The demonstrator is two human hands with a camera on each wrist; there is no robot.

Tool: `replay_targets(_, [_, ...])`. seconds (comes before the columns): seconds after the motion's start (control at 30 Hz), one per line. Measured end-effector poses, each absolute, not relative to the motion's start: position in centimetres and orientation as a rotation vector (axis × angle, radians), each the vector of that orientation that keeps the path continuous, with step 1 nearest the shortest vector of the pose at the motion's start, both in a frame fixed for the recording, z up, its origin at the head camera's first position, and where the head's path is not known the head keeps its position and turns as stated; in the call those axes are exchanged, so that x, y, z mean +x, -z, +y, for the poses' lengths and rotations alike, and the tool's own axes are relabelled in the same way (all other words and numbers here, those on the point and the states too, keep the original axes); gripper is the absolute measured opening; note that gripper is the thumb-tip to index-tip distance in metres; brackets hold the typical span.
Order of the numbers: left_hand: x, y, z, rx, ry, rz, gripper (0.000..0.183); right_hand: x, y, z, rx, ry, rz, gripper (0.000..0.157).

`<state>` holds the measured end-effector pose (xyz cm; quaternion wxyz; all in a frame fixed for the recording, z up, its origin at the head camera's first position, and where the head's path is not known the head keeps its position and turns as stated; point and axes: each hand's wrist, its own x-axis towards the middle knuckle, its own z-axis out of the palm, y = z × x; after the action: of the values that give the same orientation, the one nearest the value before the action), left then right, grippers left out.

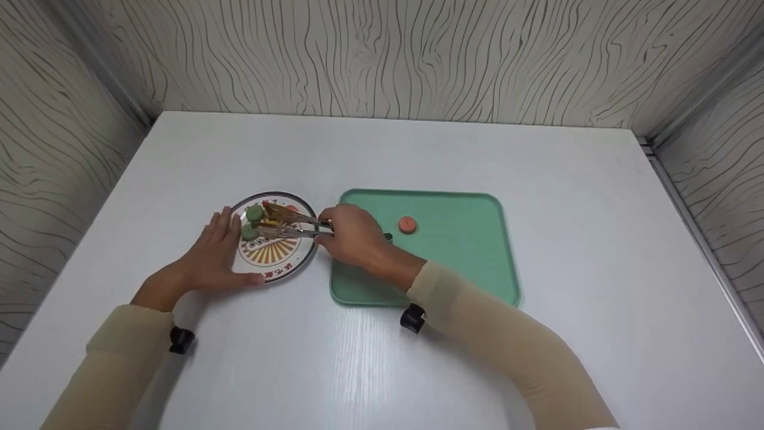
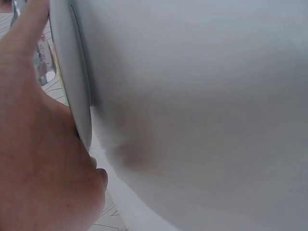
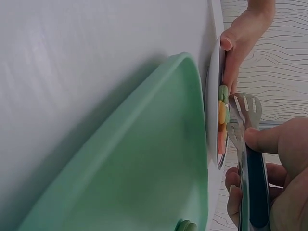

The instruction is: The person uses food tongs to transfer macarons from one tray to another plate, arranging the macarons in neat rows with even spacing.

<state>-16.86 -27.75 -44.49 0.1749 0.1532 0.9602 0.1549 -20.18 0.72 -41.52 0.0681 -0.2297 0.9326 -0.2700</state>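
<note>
My right hand [image 1: 358, 236] grips metal serving tongs [image 1: 295, 233] with dark handle grips [image 3: 257, 192]. Slotted tong heads [image 3: 248, 108] stand apart over a round patterned plate [image 1: 289, 263]. On that plate lie two green round pieces [image 1: 254, 213], with yellow pieces [image 3: 222, 113] and an orange-red piece [image 3: 221, 139] beside them. Spread along the plate's left rim, my left hand [image 1: 209, 257] keeps its fingers straight, its thumb at the near rim. From the left wrist, the plate [image 2: 72, 82] shows edge-on against that hand.
A green rectangular tray [image 1: 459, 257] lies right of the plate, partly under my right forearm. It carries a pink-orange round piece [image 1: 407, 224] and a green piece [image 3: 185, 225] mostly hidden by my right hand in the head view. Wood-patterned panels [image 1: 382, 60] enclose the white table [image 1: 567, 179].
</note>
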Motion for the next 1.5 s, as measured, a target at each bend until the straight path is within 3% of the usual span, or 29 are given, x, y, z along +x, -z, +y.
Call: replay_targets(1.5, [-17.0, 44.7, -27.6, 0.389, -0.419, 2.707, 0.135, -18.9, 37.8, 7.0, -0.662, 0.948, 2.801, 0.035])
